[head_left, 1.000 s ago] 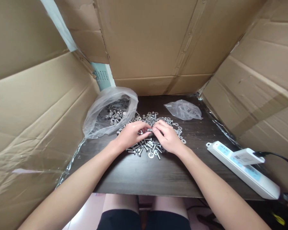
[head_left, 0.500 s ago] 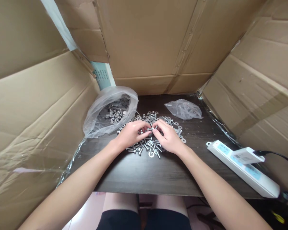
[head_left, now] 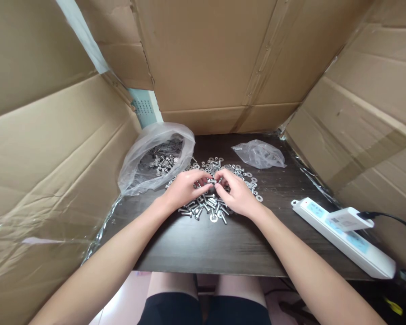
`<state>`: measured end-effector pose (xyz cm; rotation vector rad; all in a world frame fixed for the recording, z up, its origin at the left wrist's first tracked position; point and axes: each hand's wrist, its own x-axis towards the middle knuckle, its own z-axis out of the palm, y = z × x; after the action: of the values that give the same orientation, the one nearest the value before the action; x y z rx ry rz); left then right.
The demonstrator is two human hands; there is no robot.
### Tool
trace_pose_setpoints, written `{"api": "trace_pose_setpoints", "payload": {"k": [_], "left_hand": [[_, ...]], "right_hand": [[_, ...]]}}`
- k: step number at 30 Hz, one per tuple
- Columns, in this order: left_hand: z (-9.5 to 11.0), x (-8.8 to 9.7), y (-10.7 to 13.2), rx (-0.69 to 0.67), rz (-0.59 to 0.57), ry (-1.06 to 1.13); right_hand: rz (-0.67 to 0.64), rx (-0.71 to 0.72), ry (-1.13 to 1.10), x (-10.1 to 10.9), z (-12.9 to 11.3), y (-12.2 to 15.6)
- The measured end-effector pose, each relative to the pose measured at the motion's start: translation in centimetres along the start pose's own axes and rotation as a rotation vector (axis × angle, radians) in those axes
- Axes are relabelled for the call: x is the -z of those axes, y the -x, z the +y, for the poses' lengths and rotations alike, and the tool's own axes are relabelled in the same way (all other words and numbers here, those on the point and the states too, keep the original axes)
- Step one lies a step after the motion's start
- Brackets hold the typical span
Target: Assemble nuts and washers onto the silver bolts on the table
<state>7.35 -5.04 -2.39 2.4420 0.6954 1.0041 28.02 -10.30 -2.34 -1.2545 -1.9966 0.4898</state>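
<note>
- Bridging left hand (head_left: 187,187) and right hand (head_left: 236,193), a bolt (head_left: 211,181) is pinched by nearly closed fingertips above scattered hardware (head_left: 208,206).
- Dark tabletop (head_left: 203,253) is walled by cardboard (head_left: 209,58).
- Power strip (head_left: 343,238) is set at right.

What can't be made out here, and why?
Held bolt, head view: too small to tell if anything is threaded on.
Fastener pile, head view: partly behind left hand and right hand.
Adapter label, head view: too small to read.
Black cable, head view: cut off by right edge.
</note>
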Motion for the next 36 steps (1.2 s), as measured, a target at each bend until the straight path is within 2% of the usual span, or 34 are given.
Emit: {"api": "trace_pose_setpoints", "payload": {"k": [8,18,26,36], "left_hand": [[-0.02,-0.16,0.1,0.016,0.003,-0.005],[0.31,-0.26,0.17,0.005,0.023,-0.018],[0.3,-0.08,0.17,0.04,0.013,0.001],[0.3,-0.08,0.19,0.049,0.007,0.004]], "right_hand": [[0.005,-0.02,0.017,0.06,0.02,0.0],[0.018,0.033,0.079,-0.13,0.38,-0.47],[0.021,0.018,-0.034,0.16,-0.02,-0.12],[0.009,0.045,0.034,0.1,0.05,-0.19]]}}
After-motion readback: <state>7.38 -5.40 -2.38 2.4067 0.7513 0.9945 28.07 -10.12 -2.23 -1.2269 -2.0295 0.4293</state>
